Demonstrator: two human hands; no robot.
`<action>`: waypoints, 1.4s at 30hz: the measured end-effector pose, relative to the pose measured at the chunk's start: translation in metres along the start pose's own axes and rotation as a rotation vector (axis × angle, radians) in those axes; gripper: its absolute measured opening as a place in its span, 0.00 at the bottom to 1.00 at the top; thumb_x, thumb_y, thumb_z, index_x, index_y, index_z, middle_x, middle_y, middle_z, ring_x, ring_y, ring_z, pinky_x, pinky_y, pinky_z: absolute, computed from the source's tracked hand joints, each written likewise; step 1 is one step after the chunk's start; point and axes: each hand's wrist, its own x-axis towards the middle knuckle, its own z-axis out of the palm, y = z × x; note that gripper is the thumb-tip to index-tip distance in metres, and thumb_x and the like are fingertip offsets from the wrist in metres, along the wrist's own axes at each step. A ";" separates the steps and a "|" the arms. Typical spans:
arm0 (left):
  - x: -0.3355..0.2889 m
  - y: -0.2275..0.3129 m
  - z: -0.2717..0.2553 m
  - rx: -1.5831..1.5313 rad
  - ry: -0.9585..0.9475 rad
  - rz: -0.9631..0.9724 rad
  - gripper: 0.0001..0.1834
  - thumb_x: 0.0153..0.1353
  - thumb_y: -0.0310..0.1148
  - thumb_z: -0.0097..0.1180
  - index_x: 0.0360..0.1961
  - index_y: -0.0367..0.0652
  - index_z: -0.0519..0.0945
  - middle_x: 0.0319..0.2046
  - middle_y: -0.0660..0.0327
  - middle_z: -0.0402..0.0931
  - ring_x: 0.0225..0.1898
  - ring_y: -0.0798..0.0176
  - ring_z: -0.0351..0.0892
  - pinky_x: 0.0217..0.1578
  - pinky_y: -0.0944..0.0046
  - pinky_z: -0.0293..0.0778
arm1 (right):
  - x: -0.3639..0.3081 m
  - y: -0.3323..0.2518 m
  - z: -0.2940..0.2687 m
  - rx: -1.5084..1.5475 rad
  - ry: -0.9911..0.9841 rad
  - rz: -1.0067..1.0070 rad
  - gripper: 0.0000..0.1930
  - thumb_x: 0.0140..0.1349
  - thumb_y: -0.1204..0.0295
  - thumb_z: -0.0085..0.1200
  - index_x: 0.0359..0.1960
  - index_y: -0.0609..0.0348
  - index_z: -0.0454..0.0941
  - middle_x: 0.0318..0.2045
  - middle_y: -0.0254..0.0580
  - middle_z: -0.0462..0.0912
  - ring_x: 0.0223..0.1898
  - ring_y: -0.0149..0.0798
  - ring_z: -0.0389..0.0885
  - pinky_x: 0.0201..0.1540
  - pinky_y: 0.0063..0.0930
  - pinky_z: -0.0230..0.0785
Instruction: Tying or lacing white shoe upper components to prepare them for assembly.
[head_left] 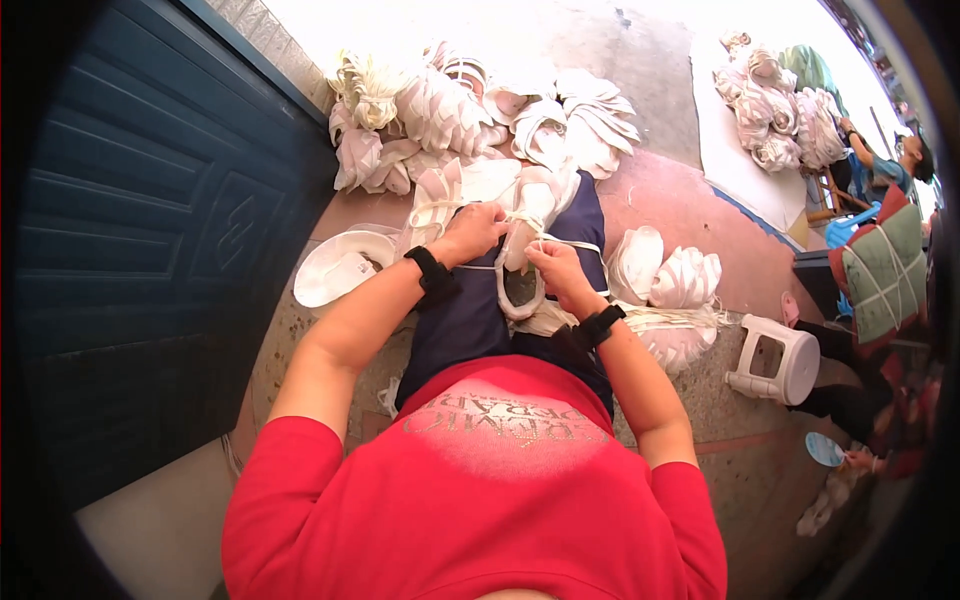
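Observation:
Across my lap lies a white shoe upper (536, 194) with a long oval opening and a padded-looking rim. My left hand (472, 234) is closed, its fingertips pinching the upper's left side. My right hand (562, 270) is closed in a pinch on a thin white cord (575, 243) at the upper's right side. The cord runs out over my right thigh. Beside my left hand, more pale shoe pieces (436, 200) rest against my left leg, with a strand around them. My fingers partly hide the spot between both hands.
Bundles of white shoe parts (450, 110) are heaped ahead. More bundles (685, 280) and long cords (675, 317) lie at my right. A white basin (318, 275) is at my left, near a blue door (110, 230). Right of me are a white plastic stool (775, 360) and other people.

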 end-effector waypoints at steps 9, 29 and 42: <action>0.002 0.000 -0.001 0.553 0.133 0.325 0.07 0.49 0.31 0.50 0.25 0.43 0.79 0.28 0.56 0.75 0.36 0.52 0.70 0.37 0.57 0.69 | 0.016 -0.009 0.015 -0.034 0.111 -0.027 0.21 0.51 0.77 0.48 0.49 0.68 0.66 0.30 0.34 0.75 0.17 0.21 0.65 0.13 0.14 0.52; 0.005 0.010 0.003 0.814 0.117 0.577 0.05 0.44 0.34 0.52 0.20 0.45 0.77 0.23 0.62 0.74 0.35 0.61 0.70 0.35 0.60 0.64 | 0.017 0.002 0.021 -0.073 0.105 -0.049 0.21 0.56 0.78 0.41 0.54 0.64 0.62 0.32 0.35 0.76 0.15 0.21 0.64 0.10 0.14 0.54; -0.007 0.012 0.021 0.558 0.178 0.308 0.13 0.45 0.35 0.51 0.34 0.45 0.76 0.31 0.56 0.75 0.39 0.53 0.69 0.36 0.53 0.64 | 0.037 0.007 0.010 -0.753 0.380 -0.534 0.13 0.54 0.69 0.39 0.27 0.64 0.75 0.27 0.61 0.74 0.31 0.58 0.74 0.33 0.47 0.66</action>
